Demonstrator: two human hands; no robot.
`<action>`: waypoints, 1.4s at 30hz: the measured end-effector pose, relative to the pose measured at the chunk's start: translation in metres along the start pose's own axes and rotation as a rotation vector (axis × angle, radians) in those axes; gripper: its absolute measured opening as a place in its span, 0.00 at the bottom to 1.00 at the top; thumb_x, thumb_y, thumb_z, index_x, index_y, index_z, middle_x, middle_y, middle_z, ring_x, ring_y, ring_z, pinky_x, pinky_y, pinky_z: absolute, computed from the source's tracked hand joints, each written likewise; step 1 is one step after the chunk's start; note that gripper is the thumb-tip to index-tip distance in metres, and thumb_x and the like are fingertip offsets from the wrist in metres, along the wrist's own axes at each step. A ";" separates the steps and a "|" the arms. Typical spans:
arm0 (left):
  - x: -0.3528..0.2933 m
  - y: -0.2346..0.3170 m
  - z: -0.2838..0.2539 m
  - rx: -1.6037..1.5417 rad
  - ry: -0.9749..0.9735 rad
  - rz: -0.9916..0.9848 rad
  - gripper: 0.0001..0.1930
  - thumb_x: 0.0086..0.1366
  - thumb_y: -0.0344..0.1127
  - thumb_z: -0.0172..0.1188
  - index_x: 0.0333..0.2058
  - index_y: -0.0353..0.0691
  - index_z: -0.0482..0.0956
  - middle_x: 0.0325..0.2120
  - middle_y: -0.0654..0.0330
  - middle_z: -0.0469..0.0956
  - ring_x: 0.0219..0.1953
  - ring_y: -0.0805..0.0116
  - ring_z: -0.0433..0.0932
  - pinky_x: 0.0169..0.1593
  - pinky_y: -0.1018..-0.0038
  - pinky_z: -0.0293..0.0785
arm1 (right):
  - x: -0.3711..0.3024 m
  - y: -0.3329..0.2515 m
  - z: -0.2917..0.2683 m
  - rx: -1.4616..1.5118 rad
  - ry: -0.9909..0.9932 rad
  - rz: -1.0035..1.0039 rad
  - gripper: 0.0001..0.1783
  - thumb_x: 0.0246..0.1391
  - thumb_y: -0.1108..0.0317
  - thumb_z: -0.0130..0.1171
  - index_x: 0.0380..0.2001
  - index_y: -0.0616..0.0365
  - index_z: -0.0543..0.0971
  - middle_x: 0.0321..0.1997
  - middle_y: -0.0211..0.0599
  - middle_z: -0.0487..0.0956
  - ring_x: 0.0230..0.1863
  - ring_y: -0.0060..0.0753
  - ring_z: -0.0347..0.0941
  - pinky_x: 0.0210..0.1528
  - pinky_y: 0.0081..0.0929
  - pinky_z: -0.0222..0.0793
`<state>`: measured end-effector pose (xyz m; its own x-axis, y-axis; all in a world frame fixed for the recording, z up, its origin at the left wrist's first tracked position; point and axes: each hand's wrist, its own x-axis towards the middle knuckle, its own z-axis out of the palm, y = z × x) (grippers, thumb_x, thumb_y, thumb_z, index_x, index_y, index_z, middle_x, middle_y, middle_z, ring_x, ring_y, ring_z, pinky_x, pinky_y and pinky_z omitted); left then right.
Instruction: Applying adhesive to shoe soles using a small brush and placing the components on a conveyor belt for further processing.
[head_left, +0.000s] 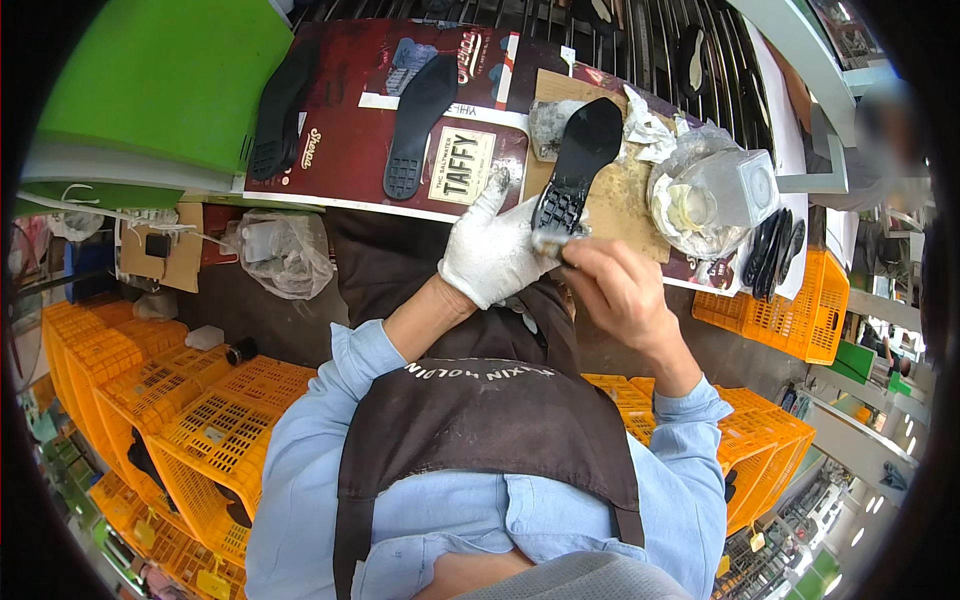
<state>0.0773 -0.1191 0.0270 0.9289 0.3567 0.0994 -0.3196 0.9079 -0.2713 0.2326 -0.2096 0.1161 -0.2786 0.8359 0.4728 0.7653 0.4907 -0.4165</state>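
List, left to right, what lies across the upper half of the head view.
Green panel, first black sole, second black sole, third black sole over the gloved left hand, crumpled white paper, clear plastic tub.

Floor (720,350): dark grey. Left: orange plastic crates (235,425), stacked; bulky green casing (170,90) above. Far side of desk (345,120): rack of dark parallel bars (640,45). Right: pale metal frame (812,95), another orange crate (825,310). Bright light streaks (858,536) near lower-right rim.
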 end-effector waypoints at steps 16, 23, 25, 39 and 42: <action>0.008 -0.002 -0.006 -0.065 0.064 -0.046 0.47 0.65 0.72 0.30 0.64 0.31 0.55 0.57 0.46 0.67 0.59 0.52 0.65 0.67 0.60 0.55 | 0.007 0.006 0.011 -0.124 0.154 0.111 0.16 0.43 0.80 0.66 0.38 0.62 0.78 0.35 0.41 0.80 0.31 0.39 0.79 0.32 0.29 0.77; 0.006 0.001 -0.010 0.021 0.120 -0.055 0.49 0.65 0.73 0.29 0.65 0.29 0.54 0.60 0.44 0.64 0.62 0.51 0.63 0.69 0.60 0.49 | 0.000 0.002 0.017 -0.038 0.150 0.066 0.15 0.42 0.80 0.67 0.37 0.62 0.79 0.34 0.41 0.81 0.32 0.39 0.80 0.33 0.29 0.77; 0.007 -0.001 -0.010 -0.028 0.039 -0.068 0.49 0.65 0.73 0.28 0.65 0.29 0.53 0.61 0.44 0.63 0.63 0.52 0.62 0.69 0.60 0.49 | 0.002 0.004 0.015 -0.159 0.187 0.216 0.15 0.42 0.80 0.67 0.37 0.63 0.79 0.34 0.40 0.81 0.33 0.39 0.80 0.34 0.30 0.77; 0.010 -0.009 -0.013 0.089 0.298 -0.006 0.24 0.76 0.41 0.34 0.62 0.31 0.58 0.58 0.41 0.64 0.58 0.41 0.67 0.66 0.52 0.62 | 0.011 0.113 0.001 0.041 0.300 0.867 0.11 0.53 0.70 0.63 0.39 0.65 0.82 0.28 0.30 0.82 0.26 0.14 0.72 0.30 0.17 0.69; 0.009 -0.009 -0.019 0.065 0.274 -0.009 0.23 0.76 0.39 0.36 0.62 0.30 0.58 0.59 0.40 0.64 0.58 0.43 0.67 0.66 0.53 0.64 | 0.008 0.129 -0.006 -0.181 0.476 0.722 0.11 0.54 0.70 0.63 0.38 0.66 0.82 0.29 0.30 0.83 0.26 0.14 0.71 0.31 0.18 0.70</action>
<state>0.0922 -0.1285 0.0119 0.9447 0.2841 -0.1640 -0.3146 0.9261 -0.2083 0.3327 -0.1410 0.0703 0.5490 0.7157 0.4318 0.7525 -0.1983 -0.6280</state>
